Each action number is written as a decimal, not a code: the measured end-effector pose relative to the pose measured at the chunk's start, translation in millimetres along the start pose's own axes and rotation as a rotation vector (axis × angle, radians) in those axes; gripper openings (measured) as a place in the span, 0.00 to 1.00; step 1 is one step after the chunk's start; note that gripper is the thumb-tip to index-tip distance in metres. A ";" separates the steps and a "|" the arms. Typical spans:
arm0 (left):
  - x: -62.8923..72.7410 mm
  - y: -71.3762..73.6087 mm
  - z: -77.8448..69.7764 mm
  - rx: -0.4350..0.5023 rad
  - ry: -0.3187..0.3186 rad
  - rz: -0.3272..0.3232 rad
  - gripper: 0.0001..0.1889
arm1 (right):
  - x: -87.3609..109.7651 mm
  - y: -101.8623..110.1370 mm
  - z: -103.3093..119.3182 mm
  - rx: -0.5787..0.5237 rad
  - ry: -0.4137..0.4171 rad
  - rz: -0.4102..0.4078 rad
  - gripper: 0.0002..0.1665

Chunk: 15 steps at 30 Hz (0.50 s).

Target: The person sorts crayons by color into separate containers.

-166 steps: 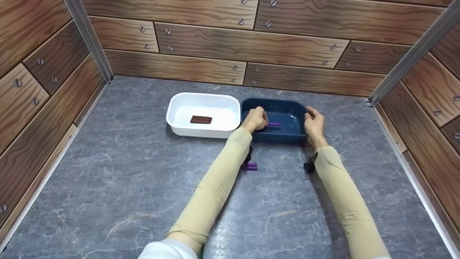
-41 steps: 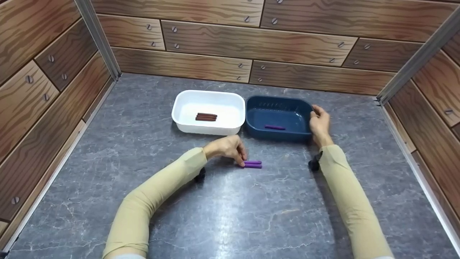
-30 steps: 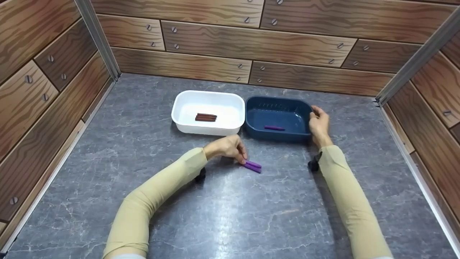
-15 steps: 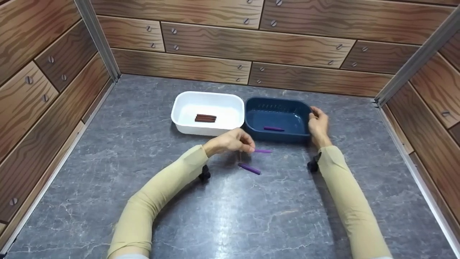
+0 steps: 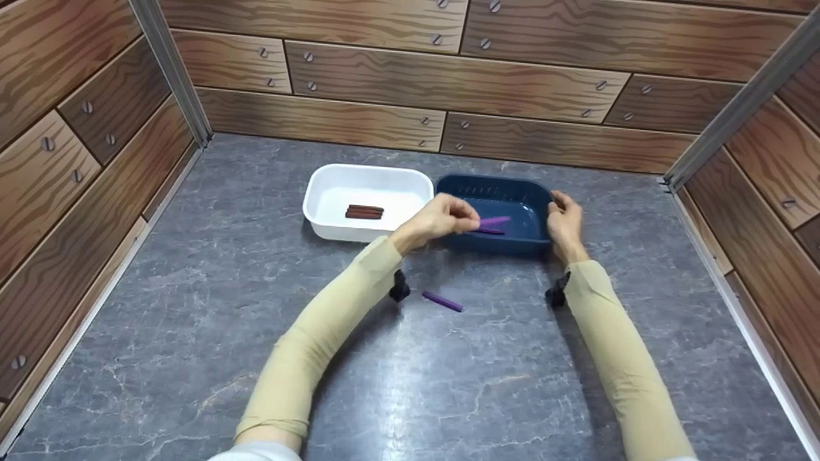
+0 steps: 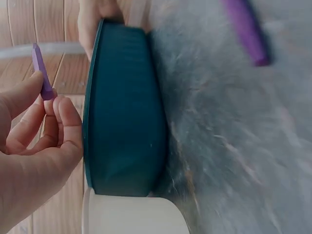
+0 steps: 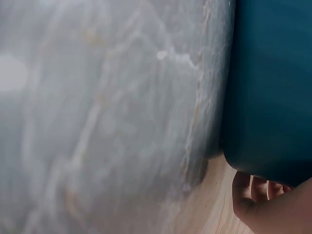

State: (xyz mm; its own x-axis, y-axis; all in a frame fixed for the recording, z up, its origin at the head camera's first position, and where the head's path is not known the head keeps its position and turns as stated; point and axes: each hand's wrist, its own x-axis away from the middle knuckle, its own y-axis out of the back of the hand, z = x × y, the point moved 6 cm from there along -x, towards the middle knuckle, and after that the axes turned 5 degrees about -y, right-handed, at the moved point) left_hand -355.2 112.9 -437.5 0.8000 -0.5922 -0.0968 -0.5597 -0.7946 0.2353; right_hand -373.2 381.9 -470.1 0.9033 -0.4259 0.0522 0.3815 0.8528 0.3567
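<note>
In the head view my left hand (image 5: 439,219) is over the near left part of a dark blue box (image 5: 519,242). Its thumb and fingertips pinch one end of a purple crayon (image 6: 42,70). Just below, another purple crayon (image 5: 492,232) lies on the box floor, partly hidden by my hand. A third purple crayon (image 5: 442,301) lies slanted on the table in front of the box. My right hand (image 5: 567,225) holds the right end of the box at its rim; in the right wrist view its curled fingers (image 7: 243,192) are against the box's end wall.
A white box (image 5: 320,225) stands left of the blue one, their ends close together. Several brown sticks (image 5: 364,212) lie side by side in it. Wood-patterned walls (image 5: 359,115) enclose the grey marbled tabletop (image 5: 211,307) at the back and sides.
My left hand has picked one purple crayon off the table, parting it from its neighbour, and carried it up and right over the blue box. My right hand has stayed at the box's end.
</note>
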 end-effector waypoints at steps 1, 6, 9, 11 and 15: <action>-4.7 1.6 0.7 0.001 -0.007 -0.018 0.06 | 0.1 -0.7 0.2 0.001 -0.001 0.003 0.26; -24.6 7.3 7.5 0.024 0.006 -0.094 0.06 | 0.8 -3.5 0.0 0.008 -0.010 0.012 0.26; -35.1 6.1 9.9 0.043 0.037 -0.119 0.06 | 0.8 -2.9 0.1 0.006 -0.010 0.013 0.26; -41.5 4.7 10.9 0.048 0.062 -0.137 0.06 | 0.4 -1.8 0.6 0.003 -0.008 0.011 0.26; -52.9 -0.1 14.6 0.006 0.112 -0.165 0.06 | 1.0 0.8 -0.4 -0.002 -0.010 0.008 0.26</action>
State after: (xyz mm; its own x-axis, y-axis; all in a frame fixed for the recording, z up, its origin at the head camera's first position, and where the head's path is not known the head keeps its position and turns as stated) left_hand -400.6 142.4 -446.6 0.8997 -0.4358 -0.0249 -0.4204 -0.8804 0.2196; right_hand -371.9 382.3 -470.1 0.9045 -0.4217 0.0640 0.3743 0.8568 0.3547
